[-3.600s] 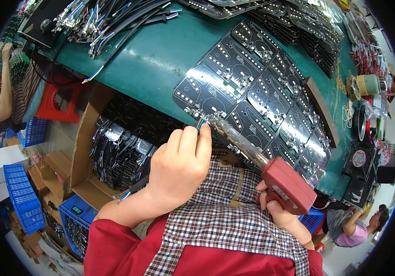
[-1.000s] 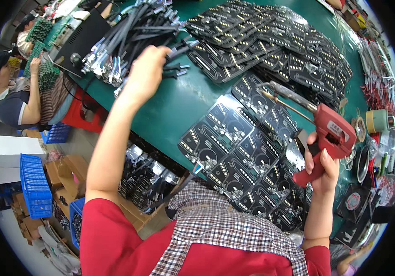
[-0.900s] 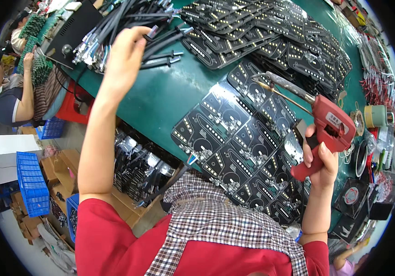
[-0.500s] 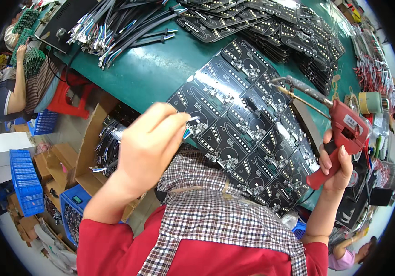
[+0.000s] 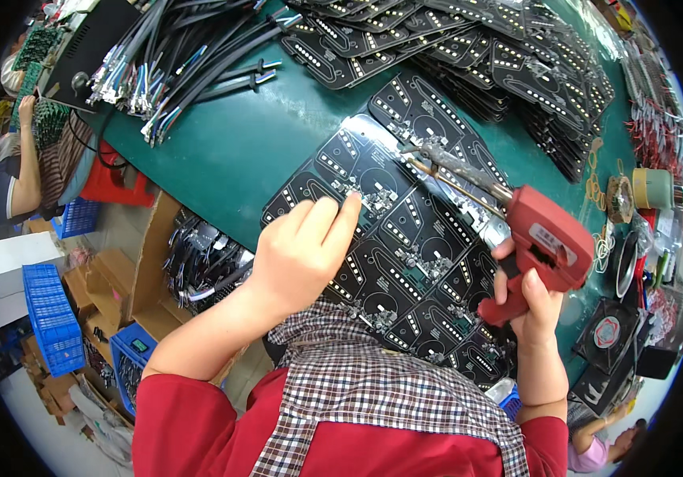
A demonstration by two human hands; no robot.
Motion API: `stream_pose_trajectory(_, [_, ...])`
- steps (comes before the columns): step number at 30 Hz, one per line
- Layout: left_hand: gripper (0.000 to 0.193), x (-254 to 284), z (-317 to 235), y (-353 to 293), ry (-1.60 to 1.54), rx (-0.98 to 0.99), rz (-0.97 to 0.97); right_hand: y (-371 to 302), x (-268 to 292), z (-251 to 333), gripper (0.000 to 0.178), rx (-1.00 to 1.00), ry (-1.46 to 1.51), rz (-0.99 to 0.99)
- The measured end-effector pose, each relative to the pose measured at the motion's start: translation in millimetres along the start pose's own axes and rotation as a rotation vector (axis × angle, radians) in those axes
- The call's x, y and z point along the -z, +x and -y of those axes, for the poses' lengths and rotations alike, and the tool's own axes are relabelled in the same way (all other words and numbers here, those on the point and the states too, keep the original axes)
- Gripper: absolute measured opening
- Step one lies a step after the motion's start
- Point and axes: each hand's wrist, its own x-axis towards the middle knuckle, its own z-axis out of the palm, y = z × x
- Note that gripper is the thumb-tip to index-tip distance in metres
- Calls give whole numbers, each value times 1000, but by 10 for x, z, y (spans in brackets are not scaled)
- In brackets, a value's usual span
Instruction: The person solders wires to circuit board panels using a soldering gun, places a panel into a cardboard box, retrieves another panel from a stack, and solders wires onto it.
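Observation:
My right hand grips a red soldering gun by its handle. The gun's long metal tip and thin feed tube reach left over black circuit boards laid edge to edge on the table's front. Left of the tip, my left hand hovers low over the boards with fingers drawn together, the fingertips close to small silver parts on one board. Whatever those fingers pinch is hidden now.
Black cables with bare coloured wire ends lie on the green table at back left. Stacks of black boards fill the back. A solder reel stands at right. Blue crates and a cardboard box sit left below; other people are nearby.
My left hand has moved right and closer to the boards; the coloured wire ends at its fingers no longer show. The soldering gun has come left, its tip now nearer my left hand.

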Motion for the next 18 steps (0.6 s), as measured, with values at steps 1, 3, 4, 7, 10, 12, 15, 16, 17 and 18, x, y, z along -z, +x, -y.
stream_pose_trajectory(1, [35, -22, -7, -33, 3, 40, 64, -28, 1, -8, 62, -11, 8, 6])
stream_pose_trajectory(3, [35, -50, -5, -87, -56, 81, 27, -70, -1, -3, 65, -84, 41, 32])
stream_pose_trajectory(4, [34, -54, -6, -105, -72, 90, 52, -90, -4, -1, 67, -118, 36, 62])
stream_pose_trajectory(7, [37, -73, 16, -98, -20, 57, 29, -164, -44, 18, 67, -237, 15, 135])
stream_pose_trajectory(10, [40, -15, 0, -114, -11, 32, 89, -247, -94, 18, 67, -279, 8, 192])
stream_pose_trajectory(12, [41, 7, 3, -137, -24, 39, 133, -289, -130, 13, 76, -338, 104, 204])
stream_pose_trajectory(15, [42, -3, 9, -177, -85, 68, 122, -369, -216, -43, 76, -288, -53, 77])
stream_pose_trajectory(16, [42, -13, 9, -189, -90, 82, 119, -382, -232, -50, 76, -269, -74, 42])
stream_pose_trajectory(17, [42, -21, 8, -196, -95, 100, 133, -394, -238, -52, 77, -251, -95, 6])
stream_pose_trajectory(18, [42, -24, 6, -199, -94, 96, 113, -393, -229, -42, 77, -263, -98, 26])
